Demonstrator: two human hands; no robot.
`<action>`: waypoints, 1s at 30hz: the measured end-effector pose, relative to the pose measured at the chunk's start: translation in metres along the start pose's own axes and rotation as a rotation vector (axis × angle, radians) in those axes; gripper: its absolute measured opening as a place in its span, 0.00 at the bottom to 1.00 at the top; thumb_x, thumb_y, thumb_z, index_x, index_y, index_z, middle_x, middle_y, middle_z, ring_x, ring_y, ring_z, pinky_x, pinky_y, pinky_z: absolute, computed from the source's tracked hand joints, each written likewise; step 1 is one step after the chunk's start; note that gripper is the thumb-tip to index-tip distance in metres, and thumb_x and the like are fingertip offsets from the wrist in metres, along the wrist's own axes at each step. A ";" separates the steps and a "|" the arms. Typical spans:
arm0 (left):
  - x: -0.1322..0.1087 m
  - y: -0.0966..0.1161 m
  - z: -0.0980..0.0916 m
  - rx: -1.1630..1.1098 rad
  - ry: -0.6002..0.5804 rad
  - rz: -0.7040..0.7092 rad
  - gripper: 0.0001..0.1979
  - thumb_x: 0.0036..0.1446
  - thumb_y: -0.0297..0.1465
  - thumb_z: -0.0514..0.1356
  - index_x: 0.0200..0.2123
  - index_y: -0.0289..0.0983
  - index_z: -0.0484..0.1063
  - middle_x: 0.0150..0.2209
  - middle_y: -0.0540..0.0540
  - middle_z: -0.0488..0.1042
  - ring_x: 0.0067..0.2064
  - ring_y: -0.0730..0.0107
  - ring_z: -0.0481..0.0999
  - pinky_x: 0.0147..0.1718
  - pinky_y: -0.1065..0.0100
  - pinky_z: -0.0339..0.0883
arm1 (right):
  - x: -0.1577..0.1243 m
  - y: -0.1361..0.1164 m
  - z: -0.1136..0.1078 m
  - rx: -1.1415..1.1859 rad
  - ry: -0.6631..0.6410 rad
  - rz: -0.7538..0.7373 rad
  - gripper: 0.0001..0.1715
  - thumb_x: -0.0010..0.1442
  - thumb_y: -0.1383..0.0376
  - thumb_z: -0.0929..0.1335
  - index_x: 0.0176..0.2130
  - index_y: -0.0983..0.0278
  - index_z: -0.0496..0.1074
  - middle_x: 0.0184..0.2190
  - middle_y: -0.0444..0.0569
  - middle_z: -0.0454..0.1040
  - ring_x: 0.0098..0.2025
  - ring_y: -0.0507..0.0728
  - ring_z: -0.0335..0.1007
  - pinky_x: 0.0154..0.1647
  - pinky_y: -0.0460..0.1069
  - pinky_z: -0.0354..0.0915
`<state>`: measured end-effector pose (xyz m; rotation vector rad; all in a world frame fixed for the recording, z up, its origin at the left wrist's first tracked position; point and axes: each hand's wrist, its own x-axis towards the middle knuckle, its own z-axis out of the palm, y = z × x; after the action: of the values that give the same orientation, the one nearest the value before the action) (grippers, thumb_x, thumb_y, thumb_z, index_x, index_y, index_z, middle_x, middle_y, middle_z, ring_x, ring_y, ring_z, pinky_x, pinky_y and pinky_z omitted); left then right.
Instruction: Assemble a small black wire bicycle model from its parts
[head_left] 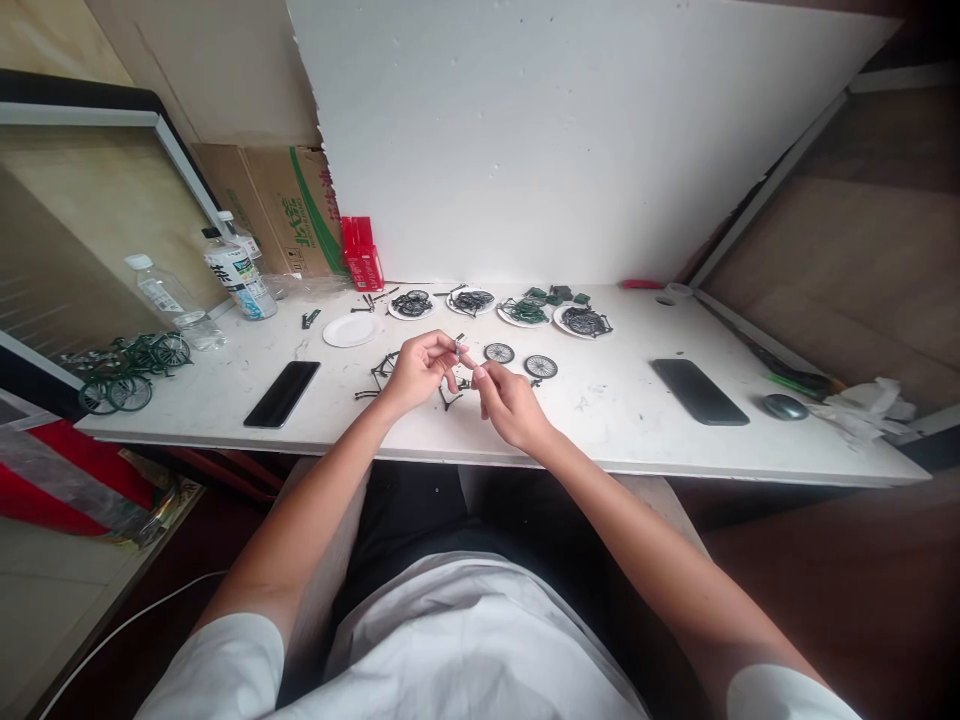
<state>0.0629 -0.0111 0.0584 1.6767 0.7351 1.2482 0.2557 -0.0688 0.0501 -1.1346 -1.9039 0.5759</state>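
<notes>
Over the middle of the white table, my left hand (415, 372) pinches a small grey model-bicycle part (459, 345) between thumb and fingers. My right hand (511, 405) is closed just beside it, thumb and forefinger pressed together at the part's lower end; the fingers hide most of it. Two small spoked wheels (499, 353) lie flat beyond my right hand. A dark bicycle frame piece (385, 366) lies partly behind my left hand. Below the fingers, a thin black part (450, 402) rests on the tabletop.
White plates with model-bicycle parts (587, 321) line the back, beside a bare white plate (351, 331). Assembled green model bicycles (127, 375) stand at far left, near bottles (240, 280). Phones (282, 393) lie on both sides; a mouse (784, 406) is at right.
</notes>
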 end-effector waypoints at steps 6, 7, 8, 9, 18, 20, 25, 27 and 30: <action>0.002 -0.006 0.000 -0.007 0.026 -0.020 0.18 0.61 0.44 0.69 0.36 0.35 0.70 0.42 0.38 0.84 0.20 0.71 0.78 0.20 0.69 0.67 | 0.004 0.013 -0.005 -0.358 0.099 -0.240 0.22 0.79 0.54 0.57 0.46 0.62 0.73 0.32 0.50 0.79 0.29 0.56 0.72 0.31 0.49 0.53; 0.002 -0.006 0.001 -0.008 0.033 -0.026 0.18 0.61 0.44 0.69 0.36 0.35 0.69 0.43 0.37 0.84 0.20 0.72 0.78 0.20 0.70 0.67 | 0.005 0.015 -0.005 -0.405 0.098 -0.273 0.23 0.80 0.55 0.56 0.46 0.62 0.74 0.33 0.51 0.80 0.30 0.56 0.72 0.31 0.49 0.52; 0.001 -0.007 0.001 -0.008 0.038 -0.031 0.19 0.61 0.44 0.69 0.36 0.35 0.69 0.43 0.38 0.84 0.20 0.72 0.78 0.20 0.70 0.67 | 0.006 0.017 -0.006 -0.439 0.096 -0.294 0.24 0.80 0.55 0.56 0.45 0.62 0.74 0.32 0.51 0.80 0.29 0.56 0.72 0.30 0.49 0.52; 0.001 -0.008 0.002 -0.008 0.042 -0.034 0.19 0.61 0.44 0.69 0.36 0.36 0.68 0.43 0.38 0.84 0.20 0.72 0.78 0.20 0.70 0.67 | 0.006 0.019 -0.006 -0.460 0.094 -0.303 0.25 0.80 0.55 0.56 0.45 0.63 0.75 0.32 0.51 0.80 0.29 0.55 0.71 0.30 0.49 0.51; 0.000 -0.018 0.004 -0.023 0.070 -0.006 0.18 0.62 0.42 0.68 0.34 0.37 0.66 0.40 0.41 0.84 0.20 0.71 0.78 0.21 0.69 0.69 | 0.003 0.023 0.001 -0.218 0.057 -0.187 0.30 0.80 0.50 0.54 0.43 0.62 0.74 0.24 0.47 0.76 0.24 0.55 0.70 0.31 0.49 0.58; 0.000 -0.018 0.004 -0.019 0.080 -0.005 0.19 0.61 0.43 0.69 0.34 0.37 0.66 0.41 0.41 0.84 0.20 0.71 0.78 0.20 0.69 0.69 | 0.003 0.020 0.001 -0.116 0.030 -0.144 0.29 0.79 0.48 0.55 0.42 0.61 0.74 0.20 0.44 0.74 0.23 0.55 0.71 0.33 0.49 0.61; 0.000 -0.018 0.006 -0.022 0.092 0.005 0.19 0.60 0.43 0.69 0.34 0.37 0.66 0.40 0.42 0.84 0.20 0.71 0.78 0.20 0.69 0.70 | 0.002 0.011 0.000 0.099 -0.014 -0.030 0.31 0.77 0.42 0.57 0.41 0.60 0.74 0.18 0.42 0.73 0.22 0.55 0.71 0.36 0.49 0.66; 0.000 -0.017 0.007 -0.027 0.099 0.013 0.18 0.60 0.42 0.69 0.33 0.37 0.66 0.39 0.42 0.84 0.20 0.71 0.78 0.20 0.68 0.70 | 0.001 0.009 0.001 0.166 -0.020 0.005 0.32 0.75 0.41 0.57 0.40 0.60 0.73 0.17 0.41 0.72 0.21 0.54 0.70 0.36 0.49 0.67; -0.001 -0.015 0.008 -0.015 0.108 0.018 0.17 0.60 0.41 0.68 0.33 0.37 0.66 0.39 0.43 0.84 0.21 0.72 0.78 0.21 0.68 0.71 | 0.001 0.006 0.001 0.265 -0.037 0.050 0.32 0.74 0.39 0.58 0.38 0.60 0.72 0.16 0.39 0.70 0.19 0.54 0.70 0.34 0.49 0.66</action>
<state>0.0704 -0.0080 0.0437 1.6171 0.7743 1.3622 0.2569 -0.0648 0.0457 -1.0071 -1.7713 0.8550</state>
